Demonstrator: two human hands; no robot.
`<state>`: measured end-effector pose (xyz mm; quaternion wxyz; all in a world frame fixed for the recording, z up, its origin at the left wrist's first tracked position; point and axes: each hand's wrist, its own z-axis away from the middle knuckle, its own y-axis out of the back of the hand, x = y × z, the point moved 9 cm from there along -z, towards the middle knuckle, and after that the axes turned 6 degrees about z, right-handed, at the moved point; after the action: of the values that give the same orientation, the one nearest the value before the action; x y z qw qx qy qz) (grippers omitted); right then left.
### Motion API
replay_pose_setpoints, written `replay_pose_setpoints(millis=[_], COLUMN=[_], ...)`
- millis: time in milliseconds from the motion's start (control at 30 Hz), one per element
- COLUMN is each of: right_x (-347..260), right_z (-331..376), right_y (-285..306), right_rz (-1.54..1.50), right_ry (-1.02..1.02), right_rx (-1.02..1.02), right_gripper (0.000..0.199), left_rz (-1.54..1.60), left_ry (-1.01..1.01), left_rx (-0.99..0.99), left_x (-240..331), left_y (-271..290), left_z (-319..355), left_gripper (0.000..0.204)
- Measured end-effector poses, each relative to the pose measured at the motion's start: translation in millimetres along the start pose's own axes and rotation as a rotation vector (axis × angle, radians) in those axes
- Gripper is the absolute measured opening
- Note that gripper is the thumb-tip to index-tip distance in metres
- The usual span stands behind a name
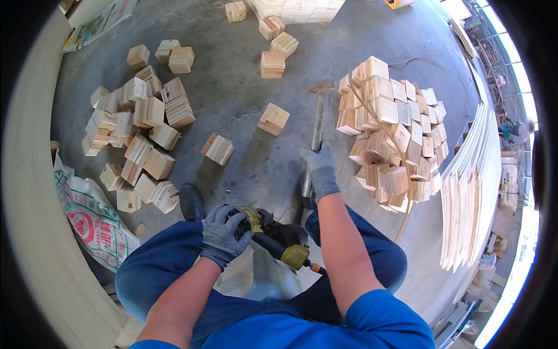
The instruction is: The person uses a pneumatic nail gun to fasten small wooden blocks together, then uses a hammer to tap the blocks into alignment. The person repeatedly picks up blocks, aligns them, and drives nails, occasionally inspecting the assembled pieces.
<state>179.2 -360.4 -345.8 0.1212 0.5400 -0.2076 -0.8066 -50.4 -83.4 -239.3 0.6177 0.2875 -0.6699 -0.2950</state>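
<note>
My left hand (224,232), in a grey knit glove, is closed on a yellow-and-black air nailer (295,256) lying between my knees. An orange fitting joins the nailer's near end to a hose. My right hand (321,166), gloved alike, wraps round the metal shaft of a hammer (318,119). The rusty hammer head points away from me, close to the floor. Ahead of my hands, a layered wood block (274,119) lies apart on the floor, and another striped block (218,149) lies left of it.
A loose heap of wood blocks (148,113) spreads at the left, beside a printed white sack (96,221). At the right rises a larger block pile (395,128) with a tan hose (372,110) across it. Thin white boards (471,192) stand farther right. A plastic stool (273,279) is beneath me.
</note>
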Motion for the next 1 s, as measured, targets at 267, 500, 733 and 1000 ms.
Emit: replay_pose_setpoints(millis=[267,500,733,1000], right_x=[26.1,54.8,74.8,13.5], right_z=[35.2,35.0,18.0,68.0], right_y=[-74.2,-107.6,-146.8,-46.2], right_rz=[-0.043,0.045,0.668,0.043], right_ry=[-0.302,-0.338,0.345,-0.266], right_rx=[-0.204,-0.258,-0.134,-0.248], right_gripper=[0.021,0.022,0.015,0.032], left_rz=[0.032,0.034,0.065,0.005], left_ry=[0.017,0.042,0.023,0.063], left_rx=[0.014,-0.01,0.006,-0.004], left_x=[-10.0,-24.5,-16.0,-2.0], left_y=[1.5,5.3,10.4,-20.1], left_z=[1.6,1.8,1.3,0.9], left_gripper=[0.058,0.055,0.046,0.041])
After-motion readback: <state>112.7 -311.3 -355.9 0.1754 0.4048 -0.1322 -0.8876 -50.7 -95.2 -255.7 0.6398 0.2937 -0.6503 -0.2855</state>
